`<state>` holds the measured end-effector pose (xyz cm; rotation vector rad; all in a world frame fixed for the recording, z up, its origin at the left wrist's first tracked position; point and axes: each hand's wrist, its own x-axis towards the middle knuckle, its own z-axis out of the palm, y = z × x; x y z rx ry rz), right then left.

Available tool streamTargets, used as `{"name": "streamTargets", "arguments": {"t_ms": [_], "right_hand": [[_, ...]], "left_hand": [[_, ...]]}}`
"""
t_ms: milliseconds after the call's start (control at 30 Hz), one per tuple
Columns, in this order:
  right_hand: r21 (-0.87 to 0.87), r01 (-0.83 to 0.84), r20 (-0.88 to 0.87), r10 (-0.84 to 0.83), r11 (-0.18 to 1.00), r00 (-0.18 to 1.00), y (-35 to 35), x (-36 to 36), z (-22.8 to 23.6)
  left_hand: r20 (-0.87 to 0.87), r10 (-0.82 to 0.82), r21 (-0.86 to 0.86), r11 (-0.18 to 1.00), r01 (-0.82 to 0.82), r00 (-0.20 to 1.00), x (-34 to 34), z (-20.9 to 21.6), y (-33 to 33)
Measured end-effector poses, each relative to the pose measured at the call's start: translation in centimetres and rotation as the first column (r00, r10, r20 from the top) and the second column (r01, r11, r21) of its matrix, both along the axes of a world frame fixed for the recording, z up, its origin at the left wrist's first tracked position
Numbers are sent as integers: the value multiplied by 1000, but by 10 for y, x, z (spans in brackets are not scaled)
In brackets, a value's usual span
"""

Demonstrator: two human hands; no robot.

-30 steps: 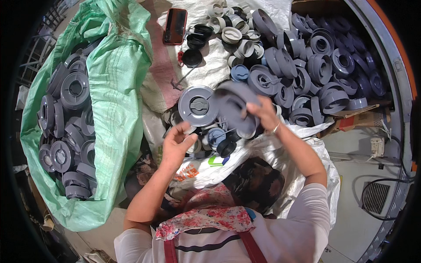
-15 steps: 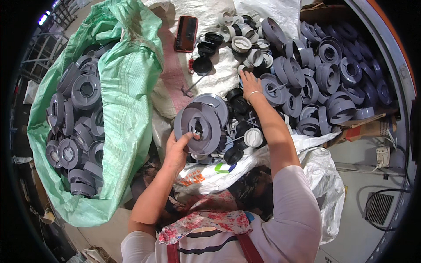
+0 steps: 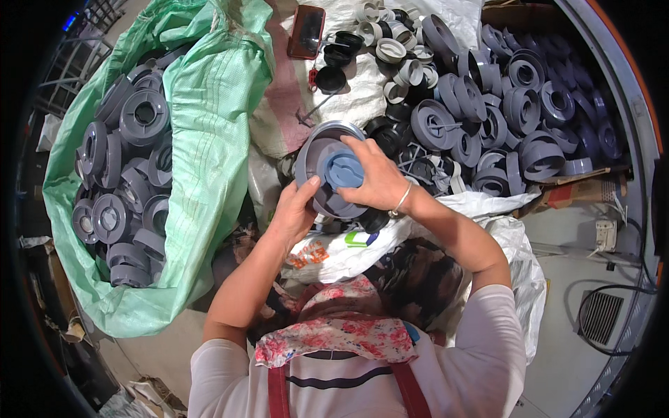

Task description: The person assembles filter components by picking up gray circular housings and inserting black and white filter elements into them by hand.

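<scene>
My left hand [image 3: 294, 210] grips the near-left rim of a wide grey plastic flanged ring [image 3: 317, 148], thumb on top. Over the ring's middle, my right hand [image 3: 380, 175] has its thumb and fingers around a blue-grey round cap [image 3: 344, 171] with a raised bar across it. Whether the cap is seated in the centre hole or just resting there, I cannot tell. Beneath and right of the ring lies a pile of small black caps [image 3: 383, 132] and grey cross-shaped pieces, partly hidden by my right hand and forearm.
A green woven sack [image 3: 209, 139] full of grey flanged rings stands at left. More grey rings [image 3: 523, 115] heap up at right, some in a cardboard box. White caps [image 3: 390, 50], loose black caps and a red-cased phone [image 3: 306, 31] lie on white sacking at the back.
My right hand has come back from the far cap pile to the ring, bringing a blue-grey cap to its centre. My left hand and the ring have shifted slightly away from me.
</scene>
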<state>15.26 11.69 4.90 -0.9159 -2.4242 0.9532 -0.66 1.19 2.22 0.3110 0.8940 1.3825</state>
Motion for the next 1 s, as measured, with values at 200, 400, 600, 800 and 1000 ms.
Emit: {"name": "streamTargets", "arguments": {"t_ms": [200, 400, 600, 800, 1000], "right_hand": [[42, -189, 290, 169, 981, 942, -5, -1, 22], [285, -598, 369, 489, 749, 790, 0, 11, 25], [517, -616, 334, 522, 595, 785, -5, 13, 12], [195, -490, 372, 398, 850, 839, -11, 10, 25], [-849, 312, 304, -90, 426, 948, -6, 8, 11]], "left_hand": [[-40, -97, 0, 995, 98, 994, -4, 2, -9], [-31, -238, -36, 971, 237, 971, -13, 1, -11], [20, -311, -90, 946, 312, 950, -17, 9, -10], [36, -258, -56, 964, 260, 965, -12, 12, -12], [-127, -100, 17, 995, 103, 987, 4, -5, -10]]}}
